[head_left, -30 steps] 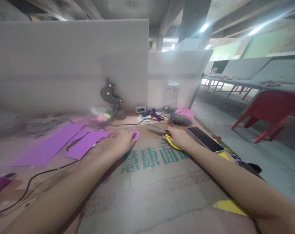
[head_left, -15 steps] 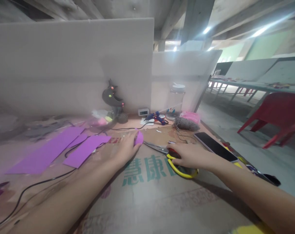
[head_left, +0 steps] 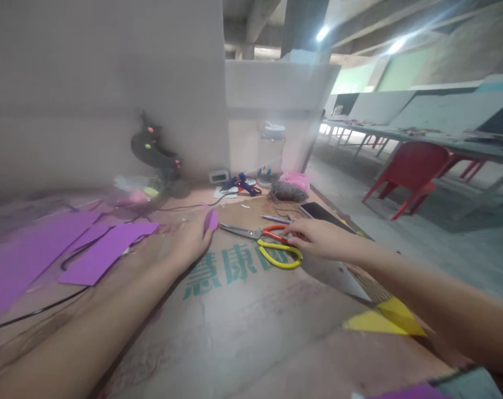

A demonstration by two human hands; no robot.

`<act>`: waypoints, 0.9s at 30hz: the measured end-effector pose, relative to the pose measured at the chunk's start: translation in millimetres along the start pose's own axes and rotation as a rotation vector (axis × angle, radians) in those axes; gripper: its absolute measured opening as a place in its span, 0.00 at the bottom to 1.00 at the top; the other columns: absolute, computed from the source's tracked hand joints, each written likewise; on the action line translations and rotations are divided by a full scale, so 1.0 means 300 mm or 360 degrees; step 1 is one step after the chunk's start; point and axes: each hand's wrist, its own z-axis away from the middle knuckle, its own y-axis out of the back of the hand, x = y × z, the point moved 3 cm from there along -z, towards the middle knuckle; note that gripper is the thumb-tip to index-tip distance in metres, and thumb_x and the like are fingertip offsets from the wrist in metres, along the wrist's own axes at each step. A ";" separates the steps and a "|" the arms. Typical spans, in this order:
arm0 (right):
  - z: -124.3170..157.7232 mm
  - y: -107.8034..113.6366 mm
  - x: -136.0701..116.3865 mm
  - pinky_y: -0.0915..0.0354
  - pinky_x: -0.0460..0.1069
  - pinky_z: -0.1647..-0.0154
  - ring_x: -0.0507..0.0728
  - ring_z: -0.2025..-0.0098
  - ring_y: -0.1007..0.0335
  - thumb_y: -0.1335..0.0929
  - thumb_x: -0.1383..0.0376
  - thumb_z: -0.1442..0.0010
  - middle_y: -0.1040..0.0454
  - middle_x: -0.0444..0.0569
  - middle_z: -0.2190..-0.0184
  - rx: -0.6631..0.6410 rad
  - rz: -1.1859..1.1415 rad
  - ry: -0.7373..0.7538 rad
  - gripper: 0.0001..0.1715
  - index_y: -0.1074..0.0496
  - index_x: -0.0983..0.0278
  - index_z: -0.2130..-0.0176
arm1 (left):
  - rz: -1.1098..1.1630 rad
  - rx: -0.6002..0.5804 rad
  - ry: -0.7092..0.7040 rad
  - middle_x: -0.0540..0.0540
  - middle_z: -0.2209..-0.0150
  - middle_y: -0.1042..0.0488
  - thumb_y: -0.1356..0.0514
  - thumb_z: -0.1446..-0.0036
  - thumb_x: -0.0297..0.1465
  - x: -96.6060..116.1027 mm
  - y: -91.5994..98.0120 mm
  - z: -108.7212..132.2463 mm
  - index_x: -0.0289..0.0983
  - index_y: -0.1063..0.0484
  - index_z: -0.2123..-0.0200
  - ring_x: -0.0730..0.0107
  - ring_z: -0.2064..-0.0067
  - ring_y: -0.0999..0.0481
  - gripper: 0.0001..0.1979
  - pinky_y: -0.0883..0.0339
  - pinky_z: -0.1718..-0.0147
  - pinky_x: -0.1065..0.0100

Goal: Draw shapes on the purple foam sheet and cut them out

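A small purple paper piece point(head_left: 211, 220) with a rounded edge is pinched in my left hand point(head_left: 195, 235), low over the cardboard. Just right of it the scissors point(head_left: 251, 234) point their blades toward the paper, the tips close to it. They have one red and one yellow handle. My right hand point(head_left: 313, 235) has its fingers curled at the red handle; the yellow loop lies uncovered below. Behind the scissors lies a slim pen-like stick point(head_left: 275, 219), partly next to my right fingers.
Purple sheets point(head_left: 110, 252) and a black cable lie left. Along the back stand a dark moon-shaped figure point(head_left: 154, 149), a small clock point(head_left: 219, 177), a blue glue gun point(head_left: 243, 183), a lidded jar point(head_left: 273, 149) and grey yarn point(head_left: 288, 191). A phone point(head_left: 324, 213) lies right; a red chair point(head_left: 413, 172) stands beyond.
The view has swung right and slightly down. My right hand has shifted back along the scissors, leaving more of the red handle showing. My left hand still pinches the purple paper.
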 end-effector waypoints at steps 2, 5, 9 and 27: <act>0.076 0.016 -0.002 0.35 0.53 0.57 0.64 0.53 0.24 0.37 0.57 0.30 0.20 0.55 0.51 -0.0034 0.0046 -0.0109 0.21 0.21 0.61 0.48 | -0.0020 -0.0008 -0.0034 0.31 0.38 0.26 0.45 0.34 0.32 0.005 0.004 -0.001 0.32 0.37 0.33 0.44 0.39 0.25 0.28 0.33 0.40 0.48; 0.230 0.040 0.002 0.35 0.52 0.61 0.63 0.58 0.23 0.37 0.54 0.31 0.19 0.54 0.55 -0.0164 0.0081 -0.0241 0.21 0.21 0.60 0.50 | -0.0014 -0.0012 -0.0104 0.31 0.36 0.28 0.46 0.34 0.32 0.013 0.007 -0.004 0.32 0.37 0.33 0.43 0.36 0.28 0.28 0.35 0.38 0.47; 0.409 0.073 0.006 0.35 0.51 0.61 0.62 0.57 0.22 0.37 0.54 0.31 0.19 0.52 0.55 -0.0393 0.0059 -0.0309 0.21 0.22 0.58 0.48 | 0.0033 -0.0004 -0.0146 0.27 0.36 0.29 0.47 0.36 0.30 0.020 0.006 -0.009 0.28 0.36 0.34 0.39 0.36 0.29 0.28 0.36 0.38 0.44; -0.301 -0.032 -0.131 0.44 0.50 0.64 0.58 0.62 0.29 0.32 0.60 0.31 0.20 0.55 0.61 0.0381 0.0225 0.0313 0.13 0.24 0.67 0.53 | 0.0686 0.0243 0.0222 0.45 0.61 0.21 0.46 0.34 0.37 0.006 0.044 0.009 0.31 0.56 0.24 0.60 0.57 0.21 0.41 0.30 0.51 0.60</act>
